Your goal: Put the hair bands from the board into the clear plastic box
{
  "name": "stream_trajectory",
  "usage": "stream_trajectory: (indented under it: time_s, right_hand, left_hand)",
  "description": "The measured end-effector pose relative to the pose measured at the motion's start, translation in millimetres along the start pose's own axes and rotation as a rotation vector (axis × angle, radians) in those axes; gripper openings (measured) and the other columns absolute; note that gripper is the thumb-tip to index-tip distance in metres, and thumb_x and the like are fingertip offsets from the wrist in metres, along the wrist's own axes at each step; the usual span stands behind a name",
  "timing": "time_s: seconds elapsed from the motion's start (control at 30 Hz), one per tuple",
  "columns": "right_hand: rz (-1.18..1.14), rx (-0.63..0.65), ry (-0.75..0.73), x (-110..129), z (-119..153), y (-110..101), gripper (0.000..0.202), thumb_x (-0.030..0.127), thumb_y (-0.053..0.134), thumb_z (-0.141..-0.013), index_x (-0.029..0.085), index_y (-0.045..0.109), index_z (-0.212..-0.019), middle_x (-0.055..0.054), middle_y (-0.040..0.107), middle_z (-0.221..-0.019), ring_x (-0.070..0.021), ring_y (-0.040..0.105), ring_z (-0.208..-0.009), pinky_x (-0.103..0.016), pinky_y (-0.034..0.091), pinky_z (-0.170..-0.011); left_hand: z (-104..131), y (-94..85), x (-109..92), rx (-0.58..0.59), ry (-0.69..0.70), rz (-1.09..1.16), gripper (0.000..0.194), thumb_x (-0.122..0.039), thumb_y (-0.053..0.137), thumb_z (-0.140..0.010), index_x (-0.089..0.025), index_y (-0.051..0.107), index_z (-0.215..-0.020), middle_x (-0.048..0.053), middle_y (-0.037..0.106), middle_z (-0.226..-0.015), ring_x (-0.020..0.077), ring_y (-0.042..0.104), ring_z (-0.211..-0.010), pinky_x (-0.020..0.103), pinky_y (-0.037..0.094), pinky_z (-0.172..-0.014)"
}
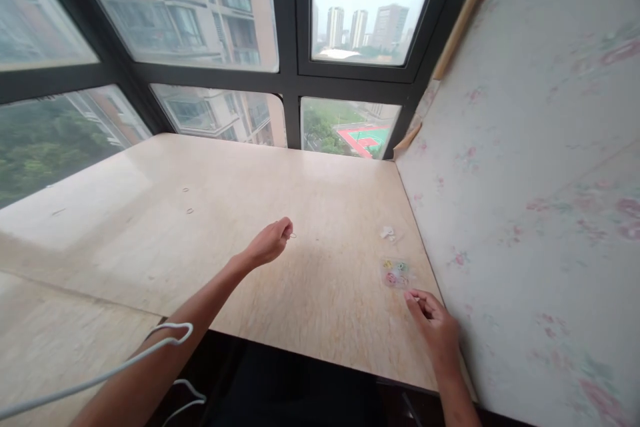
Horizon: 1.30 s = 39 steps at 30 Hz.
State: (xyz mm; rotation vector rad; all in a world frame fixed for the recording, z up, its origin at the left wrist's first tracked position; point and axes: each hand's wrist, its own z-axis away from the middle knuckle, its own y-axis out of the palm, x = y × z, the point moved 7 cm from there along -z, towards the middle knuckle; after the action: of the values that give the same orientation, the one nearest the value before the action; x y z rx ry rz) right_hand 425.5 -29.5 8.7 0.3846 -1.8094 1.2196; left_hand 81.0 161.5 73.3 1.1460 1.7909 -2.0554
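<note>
While my left hand (270,241) pinches a small ring (293,236) over the table's (320,307) middle, light fingertip pressure should serve best; at right, beside the clear box's (395,271) near edge, I cannot tell whether my right hand (434,323) grips anything.

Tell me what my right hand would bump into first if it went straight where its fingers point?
Probably the little clear box with coloured loops, just past your right hand's fingertips. They might already touch it; depth is unclear.
</note>
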Motion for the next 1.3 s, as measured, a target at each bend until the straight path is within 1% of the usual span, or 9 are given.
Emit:
stream_trajectory:
  time_s: [0.17, 0.4, 0.53, 0.67, 0.8, 0.93, 1.03, 1.13, 1.3]
  right_hand:
    - [-0.031, -0.008, -0.022, 5, 2, 0, 0.036, 0.054, 0.056, -0.081, 0.019, 0.066, -0.084, 0.003, 0.052, -0.055, -0.0147, 0.049, -0.052, -0.024, 0.040, -0.050]
    - [-0.038, 0.018, -0.030, 14, 3, 0, 0.036, 0.053, 0.054, -0.084, 0.019, 0.067, -0.084, 0.002, 0.051, -0.054, -0.0146, 0.048, -0.052, -0.024, 0.037, -0.051]
    - [-0.054, 0.028, -0.037, 16, 3, 0, 0.035, 0.050, 0.053, -0.086, 0.018, 0.067, -0.083, 0.003, 0.049, -0.053, -0.0134, 0.046, -0.051, -0.023, 0.037, -0.050]
    - [-0.078, 0.038, -0.031, 16, 3, 1, 0.033, 0.049, 0.055, -0.085, 0.018, 0.066, -0.083, 0.004, 0.046, -0.052, -0.0126, 0.044, -0.049, -0.023, 0.034, -0.048]
    - [-0.082, 0.036, -0.021, 13, 3, 2, 0.032, 0.048, 0.054, -0.085, 0.018, 0.065, -0.083, 0.005, 0.046, -0.053, -0.0122, 0.043, -0.049, -0.023, 0.034, -0.048]
    - [-0.075, 0.038, -0.031, 13, 2, 3, 0.033, 0.049, 0.053, -0.085, 0.017, 0.065, -0.082, 0.005, 0.045, -0.052, -0.0119, 0.042, -0.049, -0.022, 0.033, -0.048]
    - [-0.070, 0.038, -0.031, 13, 2, 3, 0.033, 0.049, 0.053, -0.085, 0.017, 0.065, -0.083, 0.005, 0.046, -0.053, -0.0122, 0.042, -0.049, -0.022, 0.034, -0.049]
    - [-0.061, 0.037, -0.027, 13, 2, 2, 0.033, 0.048, 0.054, -0.085, 0.018, 0.065, -0.083, 0.004, 0.047, -0.053, -0.0127, 0.044, -0.050, -0.022, 0.035, -0.049]
    - [-0.050, 0.025, -0.014, 12, 3, 2, 0.032, 0.049, 0.055, -0.084, 0.018, 0.065, -0.083, 0.003, 0.051, -0.055, -0.0133, 0.047, -0.052, -0.022, 0.038, -0.051]
  left_hand:
    - [-13, 43.0, -60, 0.064, 0.141, 0.084, 0.014, -0.007, 0.034, -0.076, -0.020, 0.040, -0.074, 0.001, 0.051, -0.069, 0.0152, 0.047, -0.066, 0.028, 0.034, -0.059]
    - [-23, 101.2, -143, 0.073, 0.393, 0.108, 0.017, -0.005, 0.037, -0.080, -0.018, 0.045, -0.075, 0.004, 0.054, -0.081, 0.0153, 0.047, -0.073, 0.029, 0.038, -0.064]
    - [-28, 130.6, -175, 0.075, 0.474, 0.007, 0.018, -0.001, 0.041, -0.076, -0.018, 0.049, -0.075, 0.007, 0.054, -0.087, 0.0174, 0.049, -0.078, 0.031, 0.040, -0.068]
    - [-32, 157.8, -193, 0.083, 0.555, -0.052, 0.017, -0.002, 0.047, -0.071, -0.017, 0.054, -0.075, 0.009, 0.056, -0.091, 0.0191, 0.050, -0.083, 0.032, 0.041, -0.070]
    - [-34, 178.8, -195, 0.090, 0.603, -0.059, 0.021, -0.001, 0.047, -0.074, -0.017, 0.061, -0.078, 0.007, 0.061, -0.093, 0.0189, 0.052, -0.085, 0.032, 0.041, -0.073]
    - [-33, 179.6, -186, 0.031, 0.606, 0.021, 0.022, -0.004, 0.048, -0.082, -0.018, 0.065, -0.083, 0.005, 0.065, -0.091, 0.0187, 0.054, -0.087, 0.032, 0.042, -0.076]
    - [-31, 168.0, -172, -0.017, 0.566, 0.110, 0.019, -0.009, 0.049, -0.086, -0.018, 0.066, -0.083, 0.005, 0.065, -0.087, 0.0174, 0.055, -0.084, 0.031, 0.044, -0.076]
    - [-26, 150.5, -149, -0.075, 0.491, 0.175, 0.019, -0.012, 0.047, -0.088, -0.017, 0.065, -0.083, 0.005, 0.064, -0.086, 0.0164, 0.055, -0.083, 0.030, 0.044, -0.076]
    - [-11, 118.0, -90, -0.132, 0.374, 0.154, 0.020, -0.006, 0.045, -0.084, -0.017, 0.062, -0.081, 0.005, 0.062, -0.083, 0.0160, 0.054, -0.081, 0.029, 0.044, -0.073]
